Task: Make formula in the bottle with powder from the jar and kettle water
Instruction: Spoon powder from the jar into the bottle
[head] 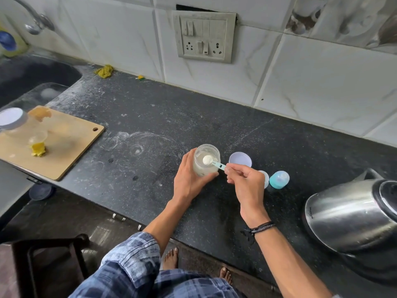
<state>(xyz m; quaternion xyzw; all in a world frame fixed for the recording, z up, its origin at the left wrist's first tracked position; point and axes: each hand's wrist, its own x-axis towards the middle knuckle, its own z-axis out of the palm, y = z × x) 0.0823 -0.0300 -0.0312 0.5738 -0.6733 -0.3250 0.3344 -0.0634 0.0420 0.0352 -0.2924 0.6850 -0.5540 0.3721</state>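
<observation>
Head view: only writing is small lettering on the steel kettle [352, 214] body, too small to read. No label readable on the jar [205, 171].

Jar stands upright on the dark counter [150, 117], mouth open upward. My left hand [189, 177] grips it from the left, fingers curled round its side. My right hand [247, 183] pinches the handle end of the teal scoop [216, 164]. Scoop bowl faces up, heaped with white powder [207, 159], sitting over the jar mouth. Scoop's long axis runs from bowl at upper left to my fingertips at lower right.

Lavender lid [240, 161] lies flat just right of the jar. Teal cap [279, 180] lies on its side right of my right hand, near the kettle. A pale piece [266, 179] beside it is mostly hidden by my hand. Cutting board [64, 147] sits far left.
</observation>
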